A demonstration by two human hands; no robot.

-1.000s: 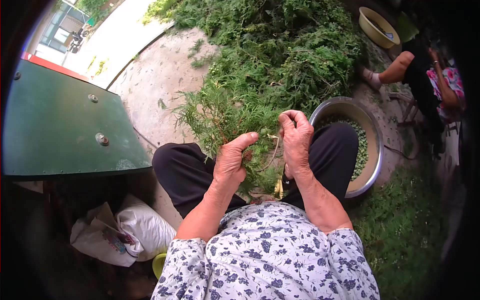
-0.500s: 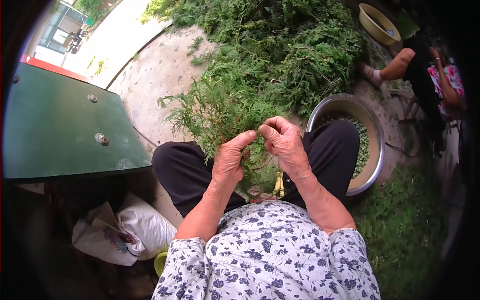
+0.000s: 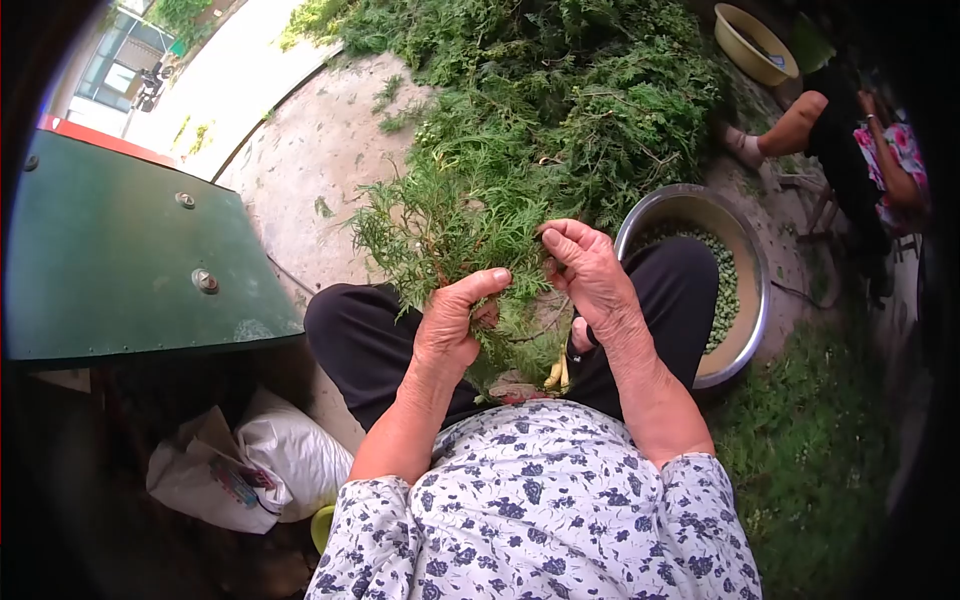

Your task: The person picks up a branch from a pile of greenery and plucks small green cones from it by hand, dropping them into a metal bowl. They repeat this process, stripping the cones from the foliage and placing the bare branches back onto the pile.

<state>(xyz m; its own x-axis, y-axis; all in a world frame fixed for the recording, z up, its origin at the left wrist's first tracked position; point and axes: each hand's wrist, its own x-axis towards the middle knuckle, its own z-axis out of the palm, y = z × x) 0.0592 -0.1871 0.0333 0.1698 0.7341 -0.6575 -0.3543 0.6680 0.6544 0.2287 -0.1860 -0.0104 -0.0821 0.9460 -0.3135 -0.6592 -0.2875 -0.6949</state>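
My left hand is closed round the stems of a leafy green branch, which fans out above and left of it over my knee. Just to the right, my right hand is pinched at the edge of the foliage; what its fingertips hold, if anything, is too small to name. Beside my right knee stands a metal basin with small green cones in it, partly covered by the knee.
A big heap of green branches lies ahead. A green metal panel is at the left, above a white sack. At the upper right are a beige tub and a seated person.
My right hand has moved away from my left thumb, slightly up and to the right. The branch in my left hand has shifted and turned a little.
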